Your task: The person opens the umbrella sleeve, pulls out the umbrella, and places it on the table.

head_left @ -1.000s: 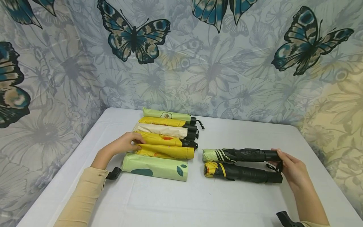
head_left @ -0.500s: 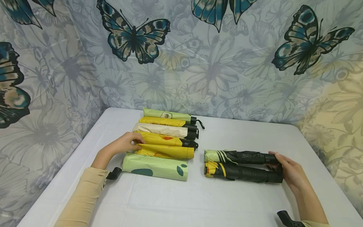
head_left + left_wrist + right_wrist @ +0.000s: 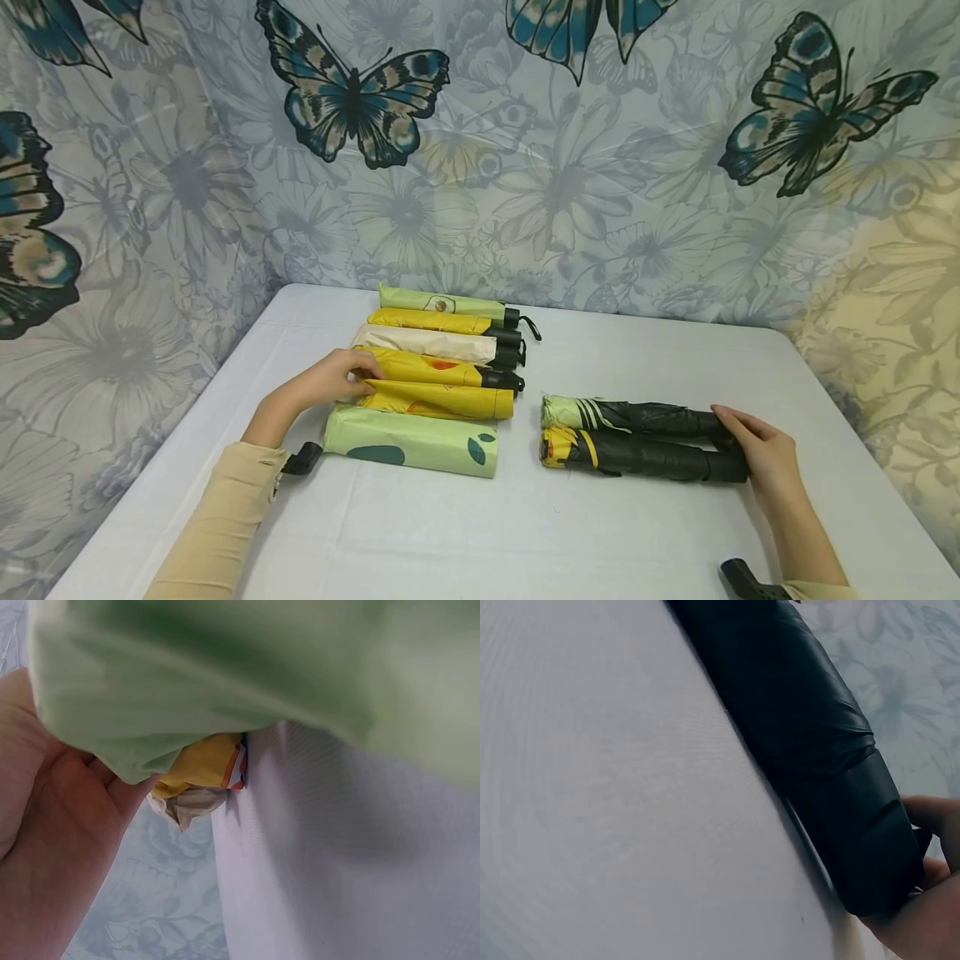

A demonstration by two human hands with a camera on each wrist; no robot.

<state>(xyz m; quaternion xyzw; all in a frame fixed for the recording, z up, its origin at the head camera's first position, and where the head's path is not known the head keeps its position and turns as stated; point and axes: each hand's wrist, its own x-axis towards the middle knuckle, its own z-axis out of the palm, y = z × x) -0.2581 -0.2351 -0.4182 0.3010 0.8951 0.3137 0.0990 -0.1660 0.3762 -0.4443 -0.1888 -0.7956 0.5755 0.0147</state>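
My left hand (image 3: 333, 377) is at the left end of a smooth yellow umbrella sleeve (image 3: 442, 402), thumb and fingertips pinching its edge. Nearer me lies a fat light green sleeve (image 3: 420, 439) with dark green leaf shapes; in the left wrist view this green sleeve (image 3: 187, 682) hides most of the fingers. On the right, two folded umbrellas lie side by side: a black one with green tip (image 3: 637, 415) and a black one with yellow tip (image 3: 645, 454). My right hand (image 3: 767, 450) curls round the handle end of the green-tipped umbrella, touching the other's end too.
Behind the yellow sleeve lie several sleeved umbrellas in a row: yellow (image 3: 420, 367), cream (image 3: 427, 343), yellow (image 3: 431, 322) and green (image 3: 442, 305), with black handles pointing right. All rest on a white-covered table (image 3: 450, 533). A butterfly-patterned cloth (image 3: 562, 208) hangs behind.
The handle end of the green-tipped umbrella has shifted towards me, against the yellow-tipped one, and the umbrella slid slightly right. My right hand moved slightly with it. The left hand stays in place.
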